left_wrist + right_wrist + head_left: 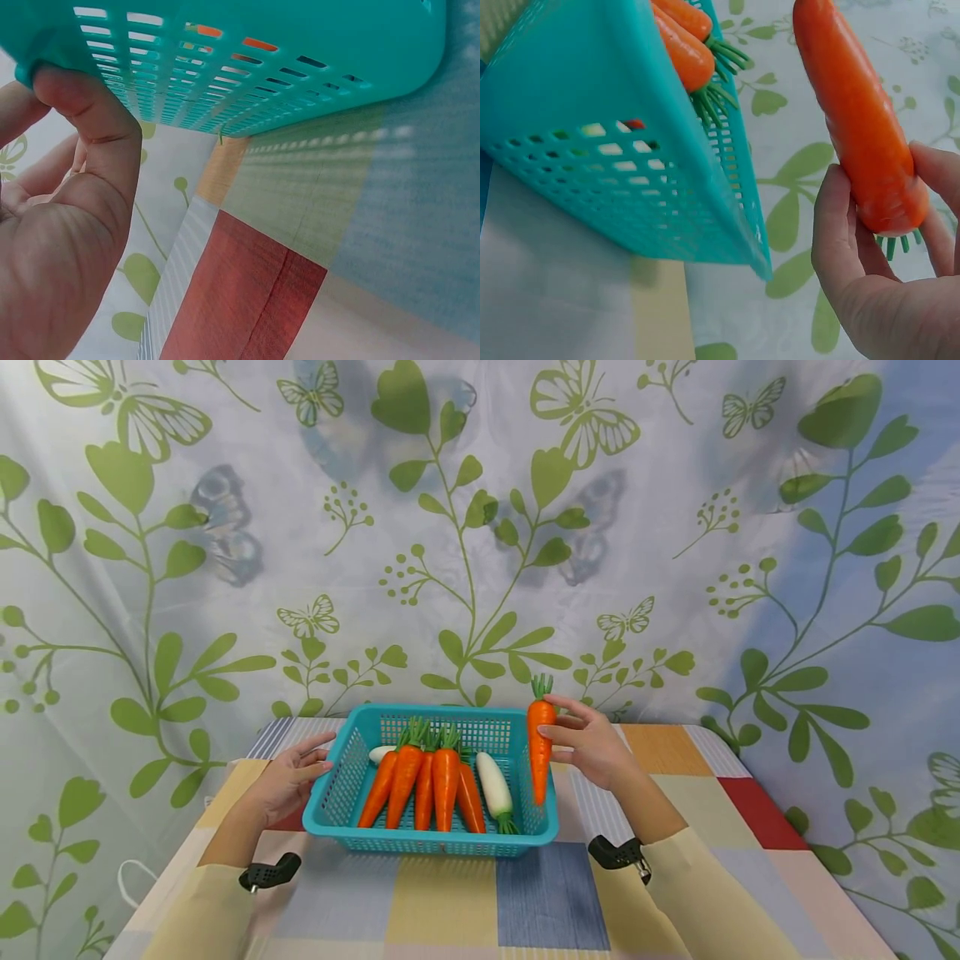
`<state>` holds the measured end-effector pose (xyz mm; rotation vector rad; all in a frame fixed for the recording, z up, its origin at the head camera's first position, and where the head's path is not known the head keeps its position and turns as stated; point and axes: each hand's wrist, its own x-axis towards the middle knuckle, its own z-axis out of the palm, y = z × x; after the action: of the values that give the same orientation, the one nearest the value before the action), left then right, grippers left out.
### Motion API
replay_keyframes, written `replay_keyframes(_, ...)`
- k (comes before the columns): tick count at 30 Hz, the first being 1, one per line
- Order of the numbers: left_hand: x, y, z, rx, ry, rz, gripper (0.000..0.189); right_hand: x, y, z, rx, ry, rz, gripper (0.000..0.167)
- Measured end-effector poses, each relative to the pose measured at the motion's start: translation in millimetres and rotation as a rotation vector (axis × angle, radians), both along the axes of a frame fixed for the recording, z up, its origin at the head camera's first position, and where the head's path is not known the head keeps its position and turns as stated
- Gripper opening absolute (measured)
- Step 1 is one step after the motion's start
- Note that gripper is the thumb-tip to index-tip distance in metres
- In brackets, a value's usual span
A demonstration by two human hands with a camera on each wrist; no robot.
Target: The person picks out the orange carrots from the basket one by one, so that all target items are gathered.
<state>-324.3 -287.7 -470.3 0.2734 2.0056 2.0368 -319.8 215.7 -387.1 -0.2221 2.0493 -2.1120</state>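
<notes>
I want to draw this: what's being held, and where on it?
The right hand holds a carrot by its thick end; the left hand touches the basket.

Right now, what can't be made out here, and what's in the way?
White piece in the basket: head view, full shape hidden behind the leftmost carrot.
Held carrot: right wrist view, tip cut off by the top edge.
What lies in the basket: left wrist view, its wall leaves only glimpses through slots.
Left hand: left wrist view, some fingers cut off by the left edge.
</notes>
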Motion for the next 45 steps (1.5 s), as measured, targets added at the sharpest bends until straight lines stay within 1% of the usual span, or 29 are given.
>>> replay_keyframes(8,-0.9,-0.5,0.1,-0.023,-0.007,-0.001,0.073,2.2,23.7,-8.5,-0.063,0.04,-0.058,0.059)
replay_keyframes(14,-1.2,-1.6,-0.3,-0.015,-0.012,-0.006,0.073,4.8,40.2,-15.8,-0.058,0.037,-0.091,0.06)
replay_keyframes(18,-1.2,-2.2,0.2,-0.02,-0.015,-0.012,0.072,5.8,51.6,-24.1,-0.036,0.034,-0.105,0.063)
replay_keyframes(24,-0.5,-2.4,1.6,-0.05,-0.005,-0.012,0.072,5.2,65.7,-41.3,0.045,0.041,-0.125,0.069)
replay_keyframes(31,0.1,-3.0,2.6,-0.026,-0.002,-0.025,0.07,6.8,74.5,-60.3,0.116,-0.009,-0.145,0.069)
replay_keyframes(34,0.6,-3.2,3.5,-0.015,-0.007,-0.03,0.07,7.3,78.3,-68.1,0.143,-0.017,-0.142,0.068)
replay_keyframes(38,1.1,-2.7,3.9,-0.012,-0.012,-0.03,0.07,6.9,83.3,-78.3,0.151,-0.03,-0.135,0.068)
replay_keyframes(42,1.6,-2.5,4.0,-0.02,-0.019,-0.022,0.07,5.6,86.6,-88.1,0.151,-0.051,-0.117,0.067)
replay_keyframes(45,1.8,-2.3,5.1,-0.032,-0.023,-0.017,0.071,4.6,88.6,-94.5,0.171,-0.058,-0.112,0.066)
